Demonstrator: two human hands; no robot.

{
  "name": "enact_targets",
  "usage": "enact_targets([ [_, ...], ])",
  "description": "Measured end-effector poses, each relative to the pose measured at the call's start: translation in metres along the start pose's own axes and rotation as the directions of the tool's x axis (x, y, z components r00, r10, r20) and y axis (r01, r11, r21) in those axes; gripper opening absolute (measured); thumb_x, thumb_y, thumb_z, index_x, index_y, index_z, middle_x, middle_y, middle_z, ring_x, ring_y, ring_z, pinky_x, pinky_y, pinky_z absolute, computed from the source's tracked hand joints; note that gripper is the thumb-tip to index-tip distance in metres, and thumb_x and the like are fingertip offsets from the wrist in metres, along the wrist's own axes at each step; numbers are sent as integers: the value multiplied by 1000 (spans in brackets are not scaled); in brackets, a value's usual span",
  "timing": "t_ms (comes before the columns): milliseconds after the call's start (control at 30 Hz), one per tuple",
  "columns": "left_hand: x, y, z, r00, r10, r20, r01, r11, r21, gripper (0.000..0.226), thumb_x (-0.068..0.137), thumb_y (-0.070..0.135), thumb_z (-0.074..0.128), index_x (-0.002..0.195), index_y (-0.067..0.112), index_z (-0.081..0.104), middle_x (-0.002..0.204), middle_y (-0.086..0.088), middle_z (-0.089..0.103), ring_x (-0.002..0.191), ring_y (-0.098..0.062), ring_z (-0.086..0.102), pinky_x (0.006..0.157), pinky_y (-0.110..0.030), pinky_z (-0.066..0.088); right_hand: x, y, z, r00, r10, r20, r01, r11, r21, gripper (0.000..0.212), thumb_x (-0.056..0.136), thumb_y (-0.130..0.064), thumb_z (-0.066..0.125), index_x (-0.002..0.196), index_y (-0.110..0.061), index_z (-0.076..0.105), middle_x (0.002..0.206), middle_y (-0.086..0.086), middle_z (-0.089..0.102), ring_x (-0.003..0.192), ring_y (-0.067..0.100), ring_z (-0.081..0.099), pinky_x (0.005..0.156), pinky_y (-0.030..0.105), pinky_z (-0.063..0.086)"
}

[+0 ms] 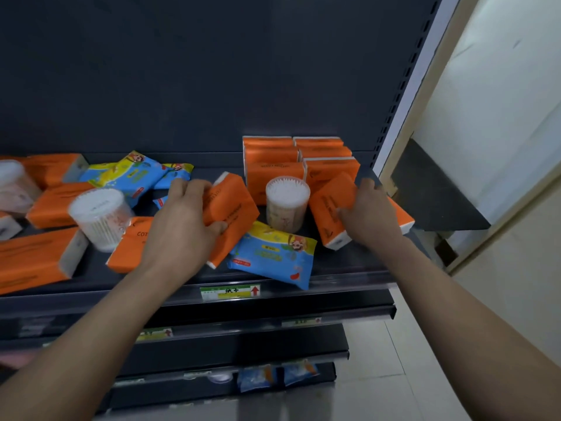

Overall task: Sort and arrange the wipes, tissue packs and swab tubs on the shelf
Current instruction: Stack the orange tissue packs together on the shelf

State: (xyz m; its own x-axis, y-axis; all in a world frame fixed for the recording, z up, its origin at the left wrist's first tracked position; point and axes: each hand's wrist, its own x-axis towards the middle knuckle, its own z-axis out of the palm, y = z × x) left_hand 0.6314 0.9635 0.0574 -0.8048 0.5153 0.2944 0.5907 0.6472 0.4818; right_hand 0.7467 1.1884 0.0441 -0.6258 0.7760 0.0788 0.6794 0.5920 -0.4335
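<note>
Head camera, looking down onto a dark metal shop shelf [349, 262] with a dark back panel.

The left hand [182, 220] grips a soft rectangular tissue pack in glossy orange wrap with white ends [233, 214], fingers curled over its upper edge and thumb pressed on its printed face. The pack is tilted, near the middle of the shelf. The right hand [373, 214] grips a second orange tissue pack [328, 208] of the same kind, fingers wrapped round its side. This one is also tilted, at the right end of the shelf.

Between the two held packs stands an upright clear round plastic tub of white-tipped cotton swabs [287, 202]. Just in front of it lies a flat wipes pouch [273, 253] – blue and yellow, with a cartoon figure – reaching the shelf's front edge.

Behind, against the back panel, orange tissue packs stand in neat rows [297, 159]. To the left, things lie jumbled: more blue-and-yellow wipes pouches [130, 174], another swab tub [98, 217] – blurred – and several loose orange packs [45, 256].

A green-and-white price label with a red arrow [230, 291] sits on the shelf's front rail.
</note>
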Motion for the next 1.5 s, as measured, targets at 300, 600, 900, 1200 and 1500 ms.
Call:
enact_targets([
  [300, 24, 24, 2, 993, 28, -115, -25, 999, 31, 52, 73, 11, 72, 120, 18, 52, 114, -6, 50, 102, -30, 53, 82, -40, 42, 24, -11, -42, 942, -279, -187, 284, 959, 1, 47, 91, -19, 57, 133, -11, 38, 132, 12, 31, 103, 33, 53, 82, 36, 41],
  [600, 60, 19, -4, 984, 75, -160, -67, 996, 56, 54, 69, 7, 74, 118, 17, 55, 107, -5, 53, 100, -28, 53, 81, -34, 39, 57, -29, -41, 880, -430, -200, 446, 894, 39, 46, 86, -6, 57, 129, -17, 44, 128, 8, 43, 114, 29, 47, 95, 41, 40],
  [900, 105, 22, 8, 975, 214, -53, -216, 976, -39, 51, 72, 11, 72, 119, 17, 55, 109, -4, 53, 101, -26, 53, 89, -38, 40, 62, -26, -42, 930, -356, -86, 357, 934, -6, 47, 75, -2, 57, 118, -21, 50, 117, 2, 49, 103, 23, 50, 80, 31, 39],
  [1200, 123, 18, 5, 945, 326, 28, -321, 940, -111, 52, 73, 16, 73, 121, 20, 52, 114, 1, 50, 102, -18, 50, 84, -29, 35, 56, -30, -40, 975, -210, -75, 207, 977, -51, 35, 68, -2, 55, 98, -19, 49, 95, 5, 52, 86, 28, 52, 69, 35, 43],
  [1500, 110, 65, 20, 866, 497, 54, -466, 841, -274, 49, 78, 19, 70, 122, 25, 49, 109, 12, 44, 98, -5, 44, 81, -21, 33, 52, -2, -55, 983, -125, -133, 120, 992, -41, 38, 69, 0, 60, 96, -22, 45, 98, 3, 47, 84, 24, 48, 68, 32, 40],
])
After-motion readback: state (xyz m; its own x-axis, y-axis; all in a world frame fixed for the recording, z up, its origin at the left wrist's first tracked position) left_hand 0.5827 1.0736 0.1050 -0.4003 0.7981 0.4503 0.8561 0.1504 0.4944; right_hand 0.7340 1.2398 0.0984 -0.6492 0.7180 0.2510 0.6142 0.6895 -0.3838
